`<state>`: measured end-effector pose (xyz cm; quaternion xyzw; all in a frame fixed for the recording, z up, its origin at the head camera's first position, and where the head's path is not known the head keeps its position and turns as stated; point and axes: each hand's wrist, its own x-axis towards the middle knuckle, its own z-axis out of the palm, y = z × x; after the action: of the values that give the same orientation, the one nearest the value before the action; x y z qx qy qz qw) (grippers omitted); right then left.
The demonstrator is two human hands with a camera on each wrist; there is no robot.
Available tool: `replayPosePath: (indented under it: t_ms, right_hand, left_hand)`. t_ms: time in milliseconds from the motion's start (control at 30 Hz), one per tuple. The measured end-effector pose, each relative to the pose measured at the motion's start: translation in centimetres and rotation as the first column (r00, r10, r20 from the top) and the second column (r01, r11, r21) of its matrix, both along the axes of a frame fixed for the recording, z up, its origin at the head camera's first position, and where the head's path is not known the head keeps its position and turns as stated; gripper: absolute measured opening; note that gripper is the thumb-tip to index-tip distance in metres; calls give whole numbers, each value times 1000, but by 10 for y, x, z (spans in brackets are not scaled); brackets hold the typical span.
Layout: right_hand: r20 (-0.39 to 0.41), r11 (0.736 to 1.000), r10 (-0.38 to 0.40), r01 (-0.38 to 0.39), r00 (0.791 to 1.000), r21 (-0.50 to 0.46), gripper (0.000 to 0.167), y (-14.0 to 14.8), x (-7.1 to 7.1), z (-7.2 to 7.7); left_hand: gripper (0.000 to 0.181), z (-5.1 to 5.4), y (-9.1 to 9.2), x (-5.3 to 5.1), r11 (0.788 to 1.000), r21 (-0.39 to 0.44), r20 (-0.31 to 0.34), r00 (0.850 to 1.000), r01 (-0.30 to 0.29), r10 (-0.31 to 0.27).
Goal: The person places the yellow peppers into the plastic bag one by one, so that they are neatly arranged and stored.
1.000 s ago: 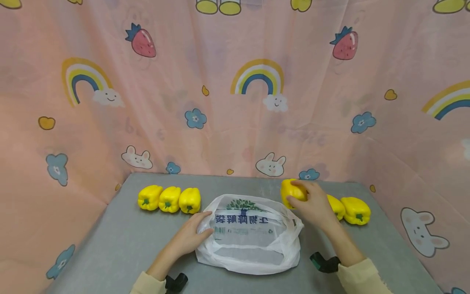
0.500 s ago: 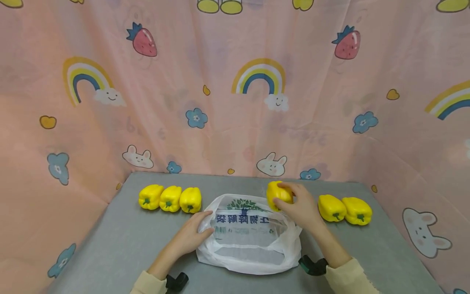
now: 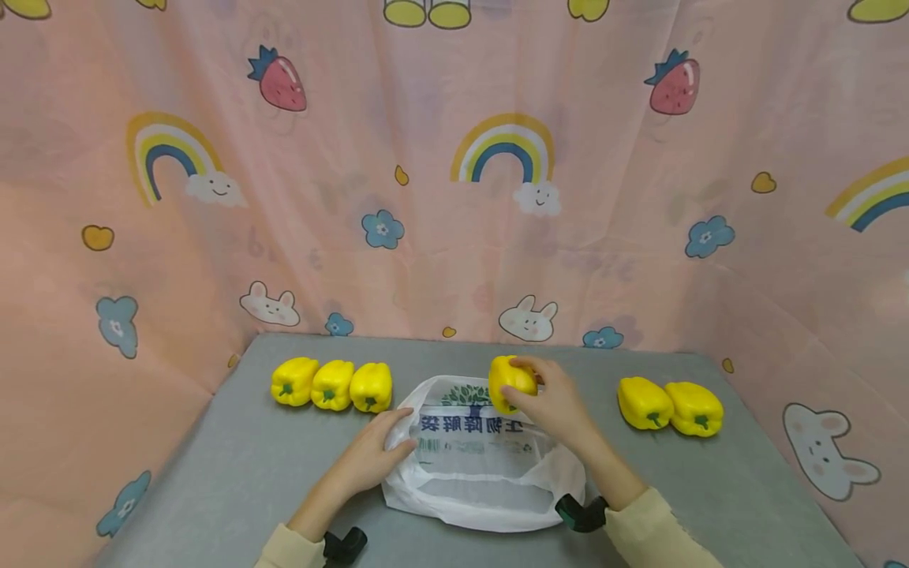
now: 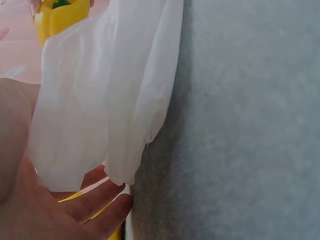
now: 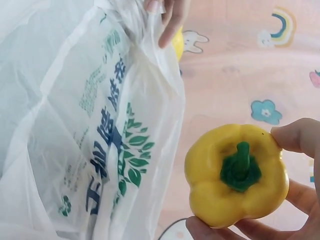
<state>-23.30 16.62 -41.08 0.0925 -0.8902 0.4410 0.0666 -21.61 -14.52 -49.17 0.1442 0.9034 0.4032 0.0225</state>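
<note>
In the head view my right hand [image 3: 550, 398] grips a yellow bell pepper [image 3: 510, 384] between thumb and fingers, over the back rim of a white plastic bag [image 3: 568, 473]. The right wrist view shows this bell pepper's [image 5: 205, 195] green stem facing the camera, just beside the bag [image 5: 155, 100]. At the bag's left edge, my left hand [image 3: 369, 456] touches the rim, thumb and index finger spread apart. Thin plastic covers part of the left hand [image 4: 65, 215] in its wrist view. The bag lies with its mouth spread, printed with a green tree and blue characters.
On the grey table [image 3: 234, 473], a row of three yellow bell peppers [image 3: 332, 386] stands at the left. Two more bell peppers [image 3: 670, 406] sit at the right. Behind the table hangs a pink patterned curtain [image 3: 341, 158].
My right hand has carried the bell pepper leftward, away from the two at the right and over the bag's back rim. The left hand stays at the bag's left edge.
</note>
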Motion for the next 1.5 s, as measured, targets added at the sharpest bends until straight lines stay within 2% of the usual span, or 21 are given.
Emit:
replayPosePath:
  t_ms: [167, 433, 967, 1300, 1500]
  right_hand:
    - [19, 1000, -2, 3, 1000, -30, 52, -10, -3, -3]
    - [-2, 998, 37, -37, 999, -59, 49, -24, -9, -9]
    - [47, 993, 96, -92, 994, -77, 44, -52, -17, -29]
    - [95, 994, 113, -113, 989, -10, 46, -68, -21, -36]
    - [96, 990, 136, -138, 986, 13, 47, -78, -24, -41]
  left_hand:
    - [55, 2, 0, 1, 1000, 8, -2, 1000, 9, -9]
    - [55, 4, -1, -1, 1000, 20, 5, 1000, 0, 0]
    - [54, 3, -1, 2, 1000, 7, 18, 1000, -9, 8]
    - [54, 0, -1, 1, 1000, 5, 20, 1000, 5, -5]
    - [54, 1, -2, 0, 1000, 6, 17, 1000, 16, -16]
